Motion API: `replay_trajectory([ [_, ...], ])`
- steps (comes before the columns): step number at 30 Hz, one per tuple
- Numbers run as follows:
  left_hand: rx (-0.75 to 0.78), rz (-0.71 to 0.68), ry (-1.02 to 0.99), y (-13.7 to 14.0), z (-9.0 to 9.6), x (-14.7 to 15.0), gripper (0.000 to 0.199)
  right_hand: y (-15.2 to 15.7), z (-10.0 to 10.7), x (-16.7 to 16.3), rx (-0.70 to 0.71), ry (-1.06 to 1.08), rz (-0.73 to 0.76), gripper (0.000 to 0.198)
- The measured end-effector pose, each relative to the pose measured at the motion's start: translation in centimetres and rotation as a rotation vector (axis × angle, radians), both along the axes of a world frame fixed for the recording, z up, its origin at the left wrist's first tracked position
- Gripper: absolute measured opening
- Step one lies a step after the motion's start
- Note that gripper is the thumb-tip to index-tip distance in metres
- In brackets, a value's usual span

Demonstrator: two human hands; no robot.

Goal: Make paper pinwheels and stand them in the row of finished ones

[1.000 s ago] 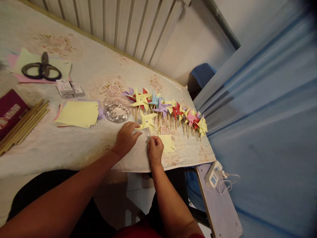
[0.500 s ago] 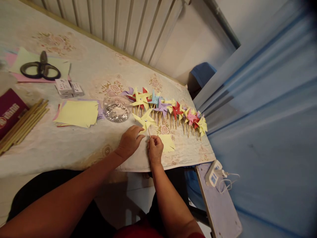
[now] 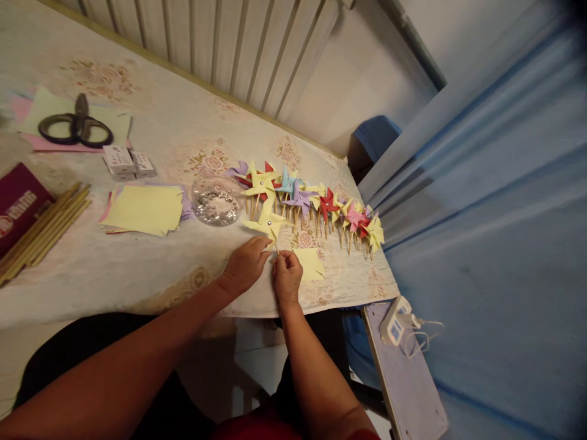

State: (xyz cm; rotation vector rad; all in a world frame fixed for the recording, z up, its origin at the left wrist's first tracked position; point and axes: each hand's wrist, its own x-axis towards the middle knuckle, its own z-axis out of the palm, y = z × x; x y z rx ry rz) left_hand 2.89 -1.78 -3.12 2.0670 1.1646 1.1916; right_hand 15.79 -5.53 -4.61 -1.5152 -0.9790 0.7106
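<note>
A yellow paper pinwheel [image 3: 269, 223] with a shiny pin at its centre faces up just above the tablecloth. My right hand [image 3: 288, 275] pinches its thin stick below the blades. Close by on the left, my left hand [image 3: 247, 263] has its thumb and forefinger a little apart at the pinwheel's lowest blade; whether they touch it I cannot tell. Partly behind my right hand lies a square of yellow paper [image 3: 312, 264] with slits at its corners. Beyond the hands, finished pinwheels [image 3: 300, 198] in several colours lie in a row.
A clear round dish [image 3: 217, 205] holds small metal pins. Left of it are slit paper squares [image 3: 144, 209], small white boxes [image 3: 120, 160], scissors [image 3: 79, 127] on paper, and a bundle of sticks [image 3: 50, 229] by a purple box [image 3: 21, 205]. A power strip [image 3: 395, 321] sits at the right.
The pinwheel's blades have turned slightly on the pin. My left hand has shifted a little to the right, while my right hand keeps its place on the stick.
</note>
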Motion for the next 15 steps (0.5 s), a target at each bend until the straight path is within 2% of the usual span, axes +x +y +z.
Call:
replay_trajectory([
  [5,0.029,-0.028,-0.004,-0.23,-0.16,0.15,0.027,0.08,-0.26,0.11,0.006,-0.026,-0.003,0.015],
  [12,-0.073,0.109,0.020,-0.97,-0.31,0.23,0.023,0.02,-0.11,0.05,-0.005,0.000,-0.011,0.015],
  [15,-0.108,0.115,0.042,-0.85,-0.55,0.44,0.026,0.00,-0.17,0.07,0.001,-0.014,-0.007,0.015],
])
